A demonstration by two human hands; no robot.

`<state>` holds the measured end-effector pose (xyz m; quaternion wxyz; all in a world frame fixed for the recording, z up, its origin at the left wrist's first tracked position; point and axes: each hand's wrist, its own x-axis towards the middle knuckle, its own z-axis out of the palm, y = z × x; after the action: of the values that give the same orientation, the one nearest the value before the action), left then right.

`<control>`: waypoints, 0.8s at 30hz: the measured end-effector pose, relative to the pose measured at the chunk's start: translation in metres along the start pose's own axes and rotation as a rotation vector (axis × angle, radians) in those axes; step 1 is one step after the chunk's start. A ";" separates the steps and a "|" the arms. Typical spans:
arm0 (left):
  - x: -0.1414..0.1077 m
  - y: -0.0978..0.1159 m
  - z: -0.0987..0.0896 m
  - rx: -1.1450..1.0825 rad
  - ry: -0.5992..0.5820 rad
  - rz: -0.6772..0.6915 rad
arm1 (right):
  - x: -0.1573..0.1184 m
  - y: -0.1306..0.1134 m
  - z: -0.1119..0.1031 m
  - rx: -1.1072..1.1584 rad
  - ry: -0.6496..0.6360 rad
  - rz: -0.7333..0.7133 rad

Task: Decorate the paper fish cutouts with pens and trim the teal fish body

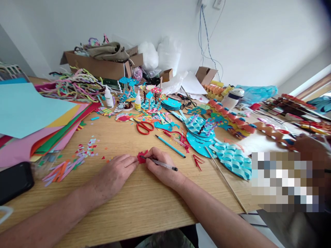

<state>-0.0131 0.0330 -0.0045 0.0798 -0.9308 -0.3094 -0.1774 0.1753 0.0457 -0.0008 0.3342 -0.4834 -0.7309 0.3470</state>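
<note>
A small red paper cutout [142, 156] lies on the wooden table between my hands. My right hand [161, 167] grips a pen [164, 164] with a clear barrel and a dark end, its tip at the paper. My left hand [117, 172] rests flat, fingers stretched out, with the fingertips at the cutout's left edge. Beyond the cutout lie red-handled scissors [144, 127] and a blue pencil [170, 146]. Thin red paper strips [198, 161] lie to the right of my right hand.
Coloured paper sheets [33, 110] and a black phone [15, 182] are at the left. Paper scraps [86, 146] are scattered nearby. Glue bottles [138, 101] and a cardboard box [98, 65] stand at the back. Blue woven paper pieces [232, 158] and a stick [226, 179] lie right, near another person.
</note>
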 end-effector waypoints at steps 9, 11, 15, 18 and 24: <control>0.000 0.000 0.000 0.015 -0.005 -0.002 | 0.001 0.003 0.001 0.021 0.009 0.016; 0.000 0.000 0.001 0.017 0.007 0.000 | 0.001 0.004 0.002 0.037 0.014 0.016; 0.000 0.000 0.002 0.004 0.012 -0.006 | 0.001 0.006 0.003 0.076 0.061 0.015; 0.000 0.000 0.001 -0.020 0.004 -0.014 | 0.002 0.005 0.003 0.094 0.058 0.020; -0.002 0.000 0.002 -0.077 -0.020 -0.033 | 0.001 0.002 0.001 0.051 0.014 0.023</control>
<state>-0.0145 0.0323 -0.0070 0.0378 -0.9297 -0.3185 -0.1813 0.1754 0.0466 -0.0025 0.3475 -0.4853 -0.7140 0.3659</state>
